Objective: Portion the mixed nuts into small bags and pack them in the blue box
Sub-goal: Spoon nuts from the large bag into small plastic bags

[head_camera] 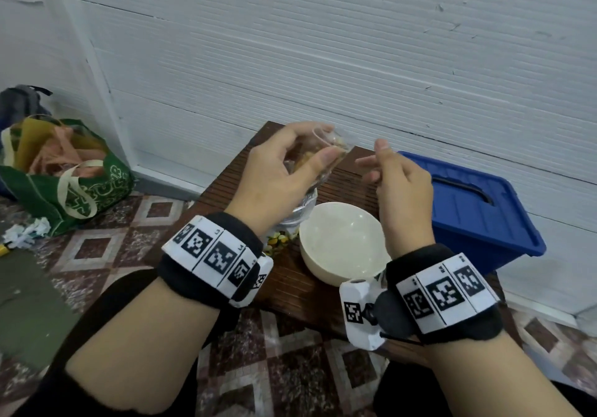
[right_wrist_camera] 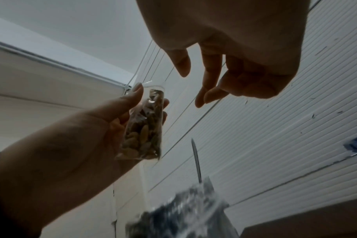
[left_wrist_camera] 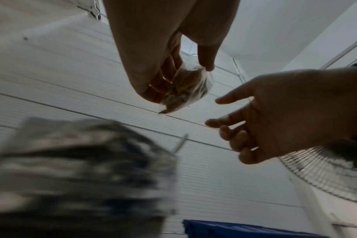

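Her left hand [head_camera: 284, 171] pinches a small bag [right_wrist_camera: 143, 128]; only the right wrist view shows its nuts clearly. Right hand [head_camera: 400, 184] hangs loose, holding nothing.

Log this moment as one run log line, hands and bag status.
left hand holds small bag of nuts | right hand open beside it, apart | blue box lidded
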A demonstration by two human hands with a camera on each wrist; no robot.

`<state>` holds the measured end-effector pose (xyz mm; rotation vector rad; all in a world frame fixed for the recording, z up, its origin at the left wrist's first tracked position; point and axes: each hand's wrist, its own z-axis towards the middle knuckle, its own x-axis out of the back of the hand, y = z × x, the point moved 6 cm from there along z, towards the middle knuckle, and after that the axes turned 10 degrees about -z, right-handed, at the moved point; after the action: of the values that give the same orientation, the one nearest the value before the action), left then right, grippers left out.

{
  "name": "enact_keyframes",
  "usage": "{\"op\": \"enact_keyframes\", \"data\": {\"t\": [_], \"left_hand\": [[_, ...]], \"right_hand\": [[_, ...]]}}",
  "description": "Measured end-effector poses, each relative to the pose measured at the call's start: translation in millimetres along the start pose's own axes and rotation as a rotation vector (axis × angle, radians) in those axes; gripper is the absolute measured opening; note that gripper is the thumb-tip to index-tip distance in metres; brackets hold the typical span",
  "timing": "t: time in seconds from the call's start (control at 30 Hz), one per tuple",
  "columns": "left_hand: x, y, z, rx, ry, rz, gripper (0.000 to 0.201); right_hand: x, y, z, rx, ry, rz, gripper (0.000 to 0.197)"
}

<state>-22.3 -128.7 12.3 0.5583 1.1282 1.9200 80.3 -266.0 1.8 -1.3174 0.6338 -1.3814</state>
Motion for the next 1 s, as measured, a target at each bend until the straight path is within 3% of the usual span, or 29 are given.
{"op": "enact_keyframes", "data": {"t": [0.2,0.3,0.57,0.67,0.83,1.0], "left_hand": [[-52.7,-7.6,-12.1,-0.05,-0.129,-0.067,0.028],[-66.7,-17.5,-19.4,-0.044,-0.176,-0.047,0.028],[-84.3,-51.7,-34.0,0.144,-0.294,-0.027,0.047],[-88.6,-61.1,-35.0,0.2,-0.354,0.018,0.038],[-92.8,-65.2,-29.1,0.188,-0.31,0.039,0.026],[-99.1,-71.6,-25.5,0.179,-0.304,0.043,0.029]], "right_hand": [[36.7,-1.6,-8.6,-0.043,-0.05,0.076,0.041],[50.4,5.8,-11.9,-0.058,-0.061,0.01,0.031],[68.9,20.3,-11.0,0.034,-0.084,-0.286,0.031],[73.2,26.4,-9.1,0.018,-0.092,-0.321,0.03],[75.5,35.2,-9.5,-0.023,-0.109,-0.325,0.032],[83.7,42.4,-7.5,-0.057,-0.084,-0.372,0.028]]}}
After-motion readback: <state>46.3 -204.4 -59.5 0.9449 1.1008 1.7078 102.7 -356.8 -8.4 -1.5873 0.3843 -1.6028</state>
